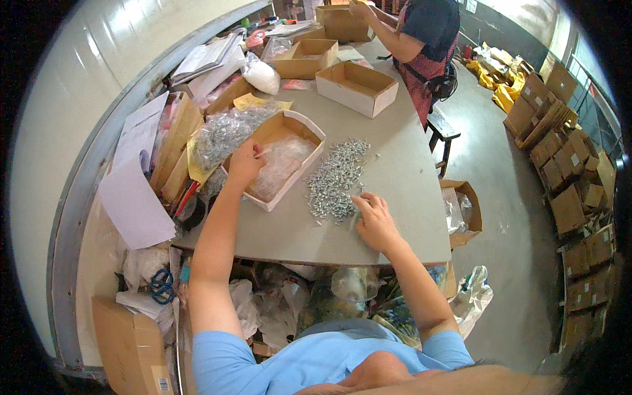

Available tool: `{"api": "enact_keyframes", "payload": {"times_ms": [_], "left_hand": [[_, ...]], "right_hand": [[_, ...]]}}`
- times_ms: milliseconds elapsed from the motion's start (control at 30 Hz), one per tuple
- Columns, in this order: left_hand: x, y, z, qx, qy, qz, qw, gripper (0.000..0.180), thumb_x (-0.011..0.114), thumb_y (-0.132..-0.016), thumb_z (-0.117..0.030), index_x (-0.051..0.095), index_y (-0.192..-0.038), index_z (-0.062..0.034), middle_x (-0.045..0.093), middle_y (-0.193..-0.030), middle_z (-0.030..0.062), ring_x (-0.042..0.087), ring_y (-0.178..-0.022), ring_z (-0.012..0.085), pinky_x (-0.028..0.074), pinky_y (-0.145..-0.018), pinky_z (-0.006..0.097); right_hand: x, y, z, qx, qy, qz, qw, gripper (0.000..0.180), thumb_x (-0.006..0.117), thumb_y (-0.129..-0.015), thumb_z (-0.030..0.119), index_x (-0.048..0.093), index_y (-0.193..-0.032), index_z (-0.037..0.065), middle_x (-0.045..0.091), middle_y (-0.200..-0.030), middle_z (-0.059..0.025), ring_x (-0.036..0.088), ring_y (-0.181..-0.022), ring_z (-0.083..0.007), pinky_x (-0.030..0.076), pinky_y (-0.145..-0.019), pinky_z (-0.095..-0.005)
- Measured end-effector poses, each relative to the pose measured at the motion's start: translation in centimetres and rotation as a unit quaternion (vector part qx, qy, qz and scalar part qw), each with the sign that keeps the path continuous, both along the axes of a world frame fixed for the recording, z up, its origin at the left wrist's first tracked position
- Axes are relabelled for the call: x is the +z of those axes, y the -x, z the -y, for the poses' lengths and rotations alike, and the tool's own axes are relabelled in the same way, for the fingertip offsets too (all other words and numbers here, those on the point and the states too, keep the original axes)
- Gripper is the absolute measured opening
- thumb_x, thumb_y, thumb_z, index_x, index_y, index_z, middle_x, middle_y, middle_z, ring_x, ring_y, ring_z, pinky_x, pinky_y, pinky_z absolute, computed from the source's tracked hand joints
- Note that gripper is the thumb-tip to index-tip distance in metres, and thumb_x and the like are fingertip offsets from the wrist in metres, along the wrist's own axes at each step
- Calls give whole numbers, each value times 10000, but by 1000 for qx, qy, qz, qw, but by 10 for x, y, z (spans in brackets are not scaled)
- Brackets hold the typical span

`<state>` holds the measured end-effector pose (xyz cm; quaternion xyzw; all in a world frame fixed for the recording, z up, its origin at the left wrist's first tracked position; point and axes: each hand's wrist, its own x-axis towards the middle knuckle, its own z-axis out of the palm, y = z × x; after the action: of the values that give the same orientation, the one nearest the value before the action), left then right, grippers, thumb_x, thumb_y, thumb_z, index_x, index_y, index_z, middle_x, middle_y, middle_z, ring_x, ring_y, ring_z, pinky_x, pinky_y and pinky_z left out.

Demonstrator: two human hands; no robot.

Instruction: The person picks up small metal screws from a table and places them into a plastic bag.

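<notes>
My left hand (247,164) reaches into a shallow white-sided cardboard box (315,125). Its fingers are pinched at the clear plastic bags (280,164) lying inside. To the right of the box, small silvery screws (336,181) are heaped loosely on the grey table (401,164). At the heap's near right edge is my right hand (375,222), fingers bent and drawn together close to the tabletop. A faint see-through shape shows beside those fingers, too blurred to name, and the fingertips are partly hidden.
Packed clear bags (230,135), papers (135,204) and folders crowd the table's left side. Farther back stand an open white box (359,89) and a brown carton (306,59). A co-worker (428,52) stands at the far right edge. Stacked cartons (569,204) line the right.
</notes>
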<state>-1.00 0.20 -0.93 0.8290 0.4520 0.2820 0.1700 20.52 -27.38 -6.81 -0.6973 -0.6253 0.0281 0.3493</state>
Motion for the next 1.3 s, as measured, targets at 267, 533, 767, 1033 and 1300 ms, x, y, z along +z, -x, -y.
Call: {"api": "enact_keyframes", "payload": {"times_ms": [267, 533, 767, 1033, 1300], "left_hand": [[12, 21, 49, -79, 162, 246, 952, 139, 633, -833, -32, 616, -967, 2, 582, -787, 40, 545, -737, 104, 460, -660, 261], [-14, 40, 172, -152, 196, 254, 935, 90, 650, -859, -79, 684, -854, 4, 599, -708, 9, 531, -653, 75, 430, -616, 224], [-62, 51, 242, -162, 426, 371, 809, 241, 768, -768, -59, 567, -635, -57, 581, -626, -23, 483, -598, 25, 400, -554, 203], [-125, 64, 275, -174, 546, 283, 769, 100, 725, -796, -88, 684, -798, 3, 659, -934, 75, 592, -854, 143, 452, -751, 282], [-201, 21, 315, -294, 546, 120, 776, 304, 770, -752, -199, 644, -972, -29, 661, -906, 79, 592, -826, 132, 474, -732, 288]], "right_hand": [[1, 21, 5, 118, 50, -16, 992, 498, 554, -716, -19, 562, -1211, 33, 503, -1178, -154, 473, -1128, -324, 403, -985, -401], [13, 12, 56, 70, 64, -102, 990, 490, 626, -713, 11, 573, -1198, 62, 522, -1142, -130, 538, -995, -290, 462, -872, -354], [10, 9, 57, 27, 70, -144, 987, 511, 681, -701, 41, 562, -1198, 70, 526, -1150, -121, 546, -949, -250, 472, -832, -327], [6, 18, 44, 14, 11, -46, 999, 338, 690, -698, 79, 616, -1027, 45, 569, -1062, -136, 561, -952, -318, 467, -830, -385], [1, 26, 53, -13, 32, -39, 999, 126, 652, -740, 62, 608, -851, 23, 593, -933, -127, 567, -899, -331, 476, -780, -398]]}}
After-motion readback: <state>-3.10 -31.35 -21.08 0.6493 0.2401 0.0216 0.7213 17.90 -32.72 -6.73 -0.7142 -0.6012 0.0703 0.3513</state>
